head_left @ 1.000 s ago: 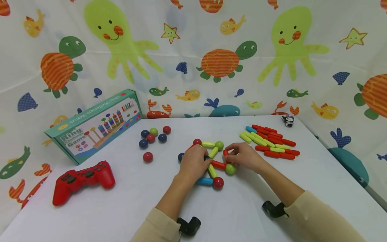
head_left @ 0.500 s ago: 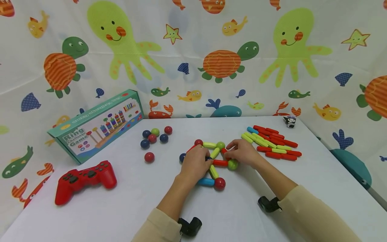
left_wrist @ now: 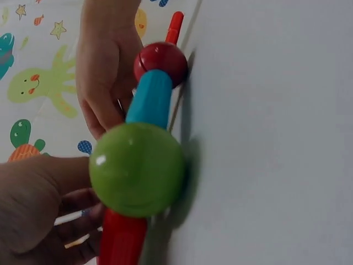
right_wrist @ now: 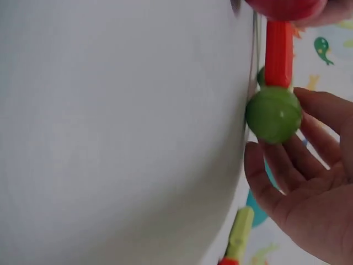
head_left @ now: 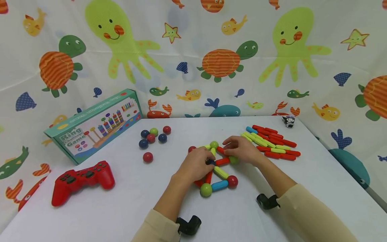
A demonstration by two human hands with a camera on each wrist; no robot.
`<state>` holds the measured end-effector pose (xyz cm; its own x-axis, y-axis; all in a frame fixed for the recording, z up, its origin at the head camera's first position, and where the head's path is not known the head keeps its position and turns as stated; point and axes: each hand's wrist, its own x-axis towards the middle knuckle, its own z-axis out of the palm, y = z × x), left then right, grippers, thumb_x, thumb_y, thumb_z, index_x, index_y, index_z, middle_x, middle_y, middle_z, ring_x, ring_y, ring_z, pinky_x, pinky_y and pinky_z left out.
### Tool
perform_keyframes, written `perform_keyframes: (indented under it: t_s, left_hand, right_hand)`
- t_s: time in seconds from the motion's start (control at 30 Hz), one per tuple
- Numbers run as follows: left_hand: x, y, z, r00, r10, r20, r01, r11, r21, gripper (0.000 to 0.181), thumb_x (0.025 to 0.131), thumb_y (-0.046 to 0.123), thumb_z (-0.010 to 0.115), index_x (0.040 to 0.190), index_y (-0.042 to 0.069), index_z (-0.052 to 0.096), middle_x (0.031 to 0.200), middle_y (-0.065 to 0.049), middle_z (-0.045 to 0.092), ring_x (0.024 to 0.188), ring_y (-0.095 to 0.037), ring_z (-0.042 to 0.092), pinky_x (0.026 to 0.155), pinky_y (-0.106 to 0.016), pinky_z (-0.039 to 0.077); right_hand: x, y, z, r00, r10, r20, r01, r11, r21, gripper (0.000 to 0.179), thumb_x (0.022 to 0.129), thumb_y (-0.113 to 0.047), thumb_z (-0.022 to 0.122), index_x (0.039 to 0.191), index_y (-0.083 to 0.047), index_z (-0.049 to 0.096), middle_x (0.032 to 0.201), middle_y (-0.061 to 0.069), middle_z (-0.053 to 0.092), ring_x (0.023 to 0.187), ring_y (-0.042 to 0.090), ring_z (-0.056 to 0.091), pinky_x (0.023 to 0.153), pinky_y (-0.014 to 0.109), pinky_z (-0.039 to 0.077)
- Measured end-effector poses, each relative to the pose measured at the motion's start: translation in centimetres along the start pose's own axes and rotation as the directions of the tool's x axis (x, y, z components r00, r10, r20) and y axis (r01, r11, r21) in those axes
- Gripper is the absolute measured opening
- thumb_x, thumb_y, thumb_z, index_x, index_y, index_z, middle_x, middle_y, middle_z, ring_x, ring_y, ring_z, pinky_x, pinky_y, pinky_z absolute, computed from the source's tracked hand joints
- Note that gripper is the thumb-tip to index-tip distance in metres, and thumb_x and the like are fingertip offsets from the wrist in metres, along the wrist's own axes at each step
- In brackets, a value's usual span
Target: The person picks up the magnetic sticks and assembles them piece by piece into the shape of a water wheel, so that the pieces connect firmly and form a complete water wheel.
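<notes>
A flat wheel-like figure of coloured rods and balls lies on the table. My left hand (head_left: 195,164) reaches over its middle and pinches a dark blue ball (head_left: 210,162), covering much of the figure's left side. My right hand (head_left: 242,150) holds a green ball (right_wrist: 274,115) at the right corner between thumb and fingers. One red rod (head_left: 223,162) runs from that ball to the blue one; another red rod (head_left: 221,150) slants toward the far green ball (head_left: 214,144). On the near side, a blue rod (head_left: 219,185) joins a green ball (left_wrist: 137,169) and a red ball (head_left: 232,181).
Several loose balls (head_left: 150,138) lie to the left. Spare rods (head_left: 272,141) are piled at the right, with a small black-and-white figurine (head_left: 288,121) behind them. A red game controller (head_left: 83,181) and a green game box (head_left: 96,126) occupy the left side.
The figure has turned counterclockwise: its near balls moved right and its far green ball moved left. The red rod earlier in my right fingers now spans the two green balls.
</notes>
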<state>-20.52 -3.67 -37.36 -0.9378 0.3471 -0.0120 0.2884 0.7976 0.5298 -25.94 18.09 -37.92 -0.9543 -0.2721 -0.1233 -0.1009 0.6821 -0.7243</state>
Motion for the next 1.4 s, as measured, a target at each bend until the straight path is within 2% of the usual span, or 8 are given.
perform_keyframes:
  t_s: [0.17, 0.4, 0.63, 0.73, 0.87, 1.07, 1.27, 1.4]
  left_hand:
    - [0.3, -0.2, 0.1, 0.999, 0.040, 0.002, -0.040, 0.999, -0.011, 0.027, 0.094, 0.020, 0.077, 0.119, 0.012, 0.078, 0.112, -0.003, 0.068, 0.107, -0.019, 0.060, 0.090, -0.033, 0.060]
    - [0.5, 0.0, 0.2, 0.995, -0.053, -0.087, 0.052, 0.998, -0.022, 0.022, 0.092, 0.019, 0.080, 0.111, 0.008, 0.080, 0.101, -0.003, 0.067, 0.096, -0.017, 0.058, 0.081, -0.030, 0.058]
    - [0.5, -0.1, 0.4, 0.990, -0.058, -0.125, 0.059, 0.998, 0.002, 0.020, 0.091, 0.023, 0.080, 0.106, 0.009, 0.080, 0.090, -0.001, 0.069, 0.087, -0.016, 0.059, 0.075, -0.027, 0.056]
    - [0.6, -0.1, 0.4, 0.990, -0.074, -0.124, 0.075, 0.997, 0.004, 0.021, 0.091, 0.024, 0.080, 0.106, 0.009, 0.080, 0.089, 0.000, 0.068, 0.087, -0.016, 0.058, 0.074, -0.026, 0.056]
    - [1.0, 0.0, 0.6, 0.983, -0.108, -0.152, 0.108, 0.994, -0.002, 0.023, 0.092, 0.026, 0.079, 0.109, 0.010, 0.079, 0.088, 0.000, 0.067, 0.086, -0.017, 0.058, 0.069, -0.026, 0.055]
    - [2.2, 0.6, 1.3, 0.978, -0.123, -0.169, 0.136, 0.988, 0.070, 0.032, 0.092, 0.034, 0.078, 0.112, 0.009, 0.078, 0.098, -0.005, 0.063, 0.087, -0.018, 0.058, 0.067, -0.026, 0.056]
    - [3.1, 1.0, 1.5, 0.978, -0.157, -0.139, 0.178, 0.972, 0.156, 0.028, 0.091, 0.038, 0.079, 0.086, 0.011, 0.071, 0.091, -0.005, 0.058, 0.075, -0.017, 0.059, 0.060, -0.026, 0.052]
    - [3.2, 1.0, 1.5, 0.981, -0.154, -0.116, 0.172, 0.973, 0.156, 0.029, 0.092, 0.037, 0.077, 0.086, 0.011, 0.067, 0.090, -0.007, 0.056, 0.069, -0.017, 0.059, 0.058, -0.026, 0.050]
  right_hand:
    - [-1.2, 1.2, -2.5, 0.996, -0.079, -0.030, 0.077, 0.995, -0.056, 0.032, 0.099, -0.020, 0.068, 0.129, -0.006, 0.067, 0.125, 0.013, 0.071, 0.117, 0.033, 0.065, 0.098, 0.045, 0.058]
    - [-3.7, 3.3, -6.5, 0.992, -0.054, -0.115, 0.030, 0.980, -0.195, 0.028, 0.099, -0.019, 0.069, 0.122, -0.005, 0.070, 0.116, 0.014, 0.072, 0.108, 0.032, 0.066, 0.083, 0.033, 0.059]
    - [-5.5, 5.8, -8.6, 0.996, 0.016, -0.090, -0.055, 0.888, -0.456, 0.021, 0.093, -0.008, 0.071, 0.112, 0.000, 0.072, 0.103, 0.015, 0.071, 0.099, 0.035, 0.061, 0.077, 0.043, 0.060]
    - [-5.5, 6.5, -8.3, 0.998, 0.038, -0.056, -0.061, 0.854, -0.516, 0.021, 0.091, -0.008, 0.075, 0.111, -0.002, 0.073, 0.100, 0.012, 0.071, 0.099, 0.034, 0.061, 0.080, 0.045, 0.060]
    - [-5.3, 6.3, -7.8, 0.999, 0.036, -0.024, -0.043, 0.837, -0.545, 0.021, 0.089, -0.009, 0.078, 0.109, -0.003, 0.075, 0.097, 0.009, 0.071, 0.096, 0.030, 0.061, 0.080, 0.045, 0.061]
    - [-4.8, 5.2, -7.2, 0.998, 0.049, 0.026, -0.030, 0.874, -0.484, 0.024, 0.089, -0.011, 0.078, 0.112, -0.004, 0.074, 0.098, 0.007, 0.070, 0.099, 0.028, 0.060, 0.079, 0.041, 0.060]
    - [-4.3, 4.7, -6.3, 0.998, 0.065, -0.027, -0.070, 0.972, -0.226, 0.033, 0.093, -0.020, 0.076, 0.120, -0.002, 0.066, 0.112, 0.014, 0.069, 0.103, 0.028, 0.062, 0.079, 0.034, 0.060]
    - [-3.8, 3.7, -5.3, 0.992, 0.117, -0.042, -0.118, 0.993, -0.029, 0.041, 0.096, -0.024, 0.073, 0.130, -0.002, 0.062, 0.121, 0.017, 0.067, 0.104, 0.026, 0.063, 0.077, 0.029, 0.059]
